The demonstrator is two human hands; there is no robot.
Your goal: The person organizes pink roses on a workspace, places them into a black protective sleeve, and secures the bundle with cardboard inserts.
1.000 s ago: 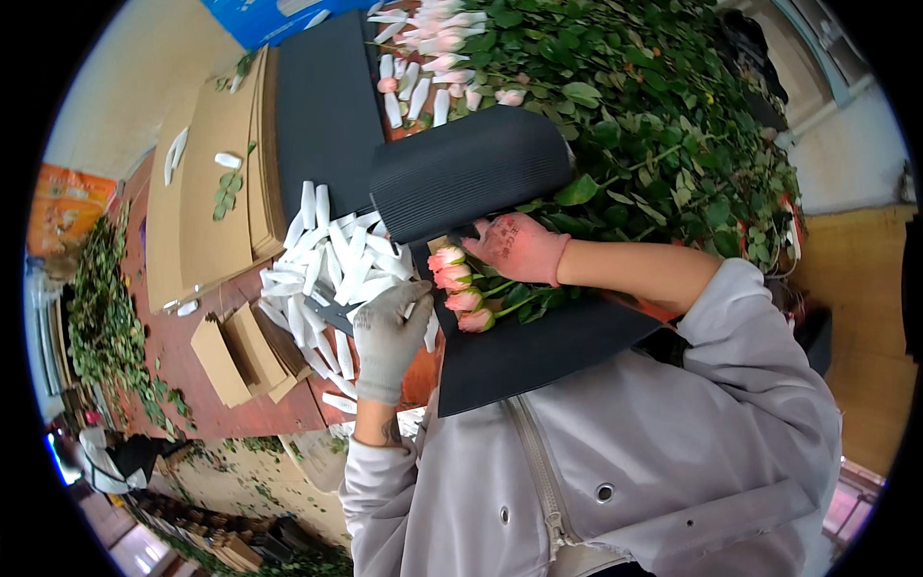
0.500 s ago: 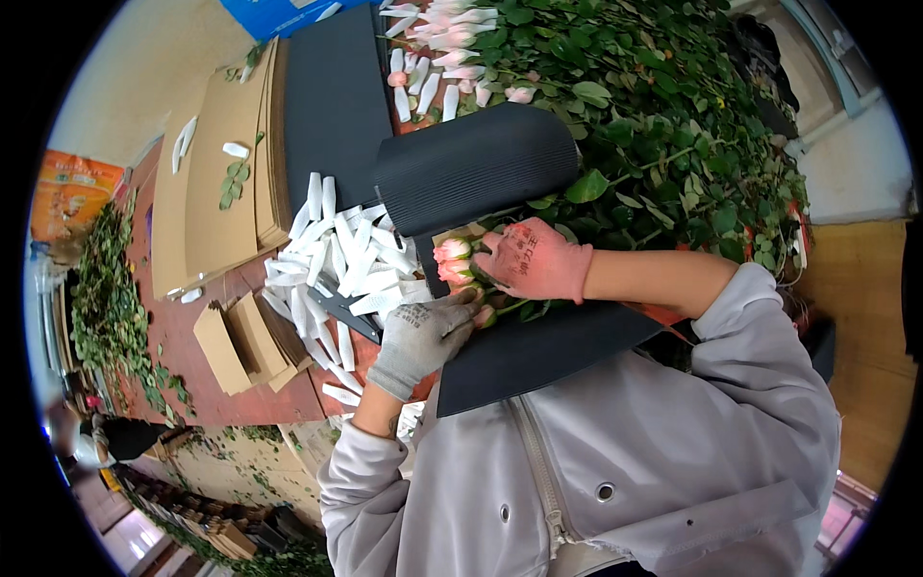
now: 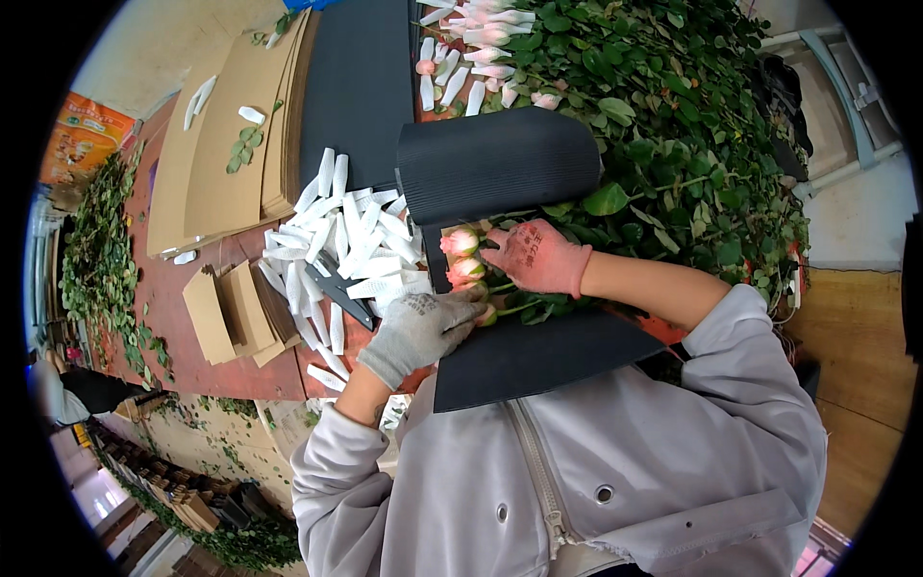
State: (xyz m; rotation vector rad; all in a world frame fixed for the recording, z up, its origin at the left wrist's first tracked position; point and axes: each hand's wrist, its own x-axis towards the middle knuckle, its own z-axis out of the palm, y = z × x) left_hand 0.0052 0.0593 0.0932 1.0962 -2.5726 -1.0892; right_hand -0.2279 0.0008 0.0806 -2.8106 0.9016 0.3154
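Note:
Pink roses (image 3: 464, 270) lie with their heads in a stack on a black corrugated sheet (image 3: 543, 363), stems pointing right. My left hand (image 3: 418, 332), in a grey glove, closes its fingers at the lowest rose (image 3: 488, 314); its fingertips are partly hidden. Just right of the upper rose heads is my right hand (image 3: 536, 256), in a pink glove, back up. Its fingers reach out toward the blooms, slightly apart, over the stems. Behind the roses the sheet's far part curves up as a rounded black flap (image 3: 500, 159).
White foam sleeves (image 3: 361, 236) heap up left of the roses, beside black scissors (image 3: 338, 291). Cardboard sheets (image 3: 226, 144) and folded cardboard pieces (image 3: 236, 313) lie farther left. Leafy stems (image 3: 663, 125) cover the right side. Sleeved roses (image 3: 490, 38) lie at the back.
The view has shifted a little. My right hand has drawn slightly right, leaving more of the upper rose heads exposed. My left hand stays at the lower roses.

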